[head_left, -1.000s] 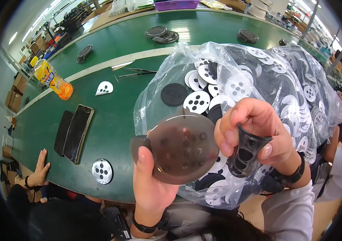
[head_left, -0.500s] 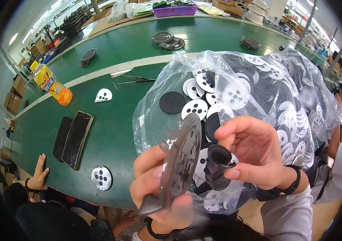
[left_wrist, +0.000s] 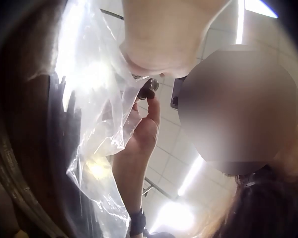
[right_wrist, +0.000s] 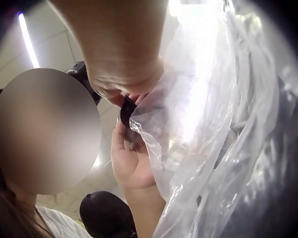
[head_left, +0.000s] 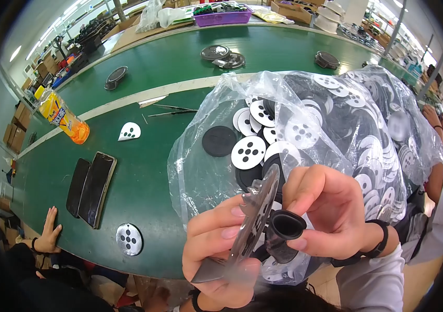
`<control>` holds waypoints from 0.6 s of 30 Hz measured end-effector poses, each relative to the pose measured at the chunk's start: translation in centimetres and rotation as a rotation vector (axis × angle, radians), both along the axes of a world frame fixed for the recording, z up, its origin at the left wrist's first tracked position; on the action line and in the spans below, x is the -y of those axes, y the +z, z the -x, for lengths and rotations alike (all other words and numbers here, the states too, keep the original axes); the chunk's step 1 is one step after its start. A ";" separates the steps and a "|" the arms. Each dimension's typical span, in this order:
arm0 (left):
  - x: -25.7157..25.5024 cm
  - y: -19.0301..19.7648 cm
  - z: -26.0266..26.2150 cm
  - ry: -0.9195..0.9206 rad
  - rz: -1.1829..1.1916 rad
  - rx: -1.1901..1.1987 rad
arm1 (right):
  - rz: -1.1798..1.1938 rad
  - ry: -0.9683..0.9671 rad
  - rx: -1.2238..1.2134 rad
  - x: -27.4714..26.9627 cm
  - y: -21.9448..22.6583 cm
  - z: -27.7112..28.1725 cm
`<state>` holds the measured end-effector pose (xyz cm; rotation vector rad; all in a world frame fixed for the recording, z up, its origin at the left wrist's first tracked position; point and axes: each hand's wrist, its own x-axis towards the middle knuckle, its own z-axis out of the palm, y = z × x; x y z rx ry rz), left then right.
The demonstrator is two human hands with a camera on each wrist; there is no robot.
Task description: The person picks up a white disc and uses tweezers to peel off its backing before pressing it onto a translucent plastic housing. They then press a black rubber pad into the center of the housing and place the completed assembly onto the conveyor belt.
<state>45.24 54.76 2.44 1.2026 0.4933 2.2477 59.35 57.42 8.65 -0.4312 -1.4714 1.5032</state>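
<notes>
In the head view the left hand (head_left: 216, 249) holds a dark translucent disc (head_left: 255, 218) nearly edge-on, fingers behind it and thumb low on it. Close on its right, the right hand (head_left: 330, 213) pinches a bent dark piece (head_left: 283, 236) between thumb and fingers, its rolled end showing a round opening. Whether piece and disc touch I cannot tell. Behind both hands lies a clear plastic bag (head_left: 190, 166) with many white and black discs with holes (head_left: 248, 152). In the left wrist view the right hand (left_wrist: 141, 136) is partly behind the bag's plastic.
On the green table (head_left: 154, 218) are two dark phones (head_left: 96, 190), a foil-like disc (head_left: 129, 239), a white cut piece (head_left: 129, 131), tweezers (head_left: 174, 111) and an orange drink bottle (head_left: 63, 115). Dark round parts (head_left: 224, 56) lie on the farther green surface. Another person's hand (head_left: 49, 234) rests at the left edge.
The left hand has turned the disc from face-on to nearly edge-on. The right hand has moved lower and tilted its piece, so the opening shows; both hands are closer together.
</notes>
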 end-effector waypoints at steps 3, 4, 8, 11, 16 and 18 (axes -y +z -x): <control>0.4 0.3 0.9 -0.111 -0.008 -0.161 | -0.002 -0.005 0.002 -0.1 -0.1 0.0; 0.5 0.8 1.0 -0.192 -0.011 -0.211 | -0.005 -0.007 0.010 -0.1 -0.2 0.0; 0.0 -0.9 1.3 -0.049 -0.035 -0.235 | 0.029 -0.026 0.070 0.0 0.5 0.0; 0.5 -0.6 1.0 -0.069 -0.096 -0.235 | 0.017 -0.026 0.088 0.0 0.5 -0.1; 2.1 1.0 0.2 0.040 0.208 -0.225 | -0.020 -0.060 0.110 0.1 0.5 0.0; 2.3 1.0 0.2 0.033 0.245 -0.224 | -0.017 -0.079 0.108 0.2 0.7 -0.1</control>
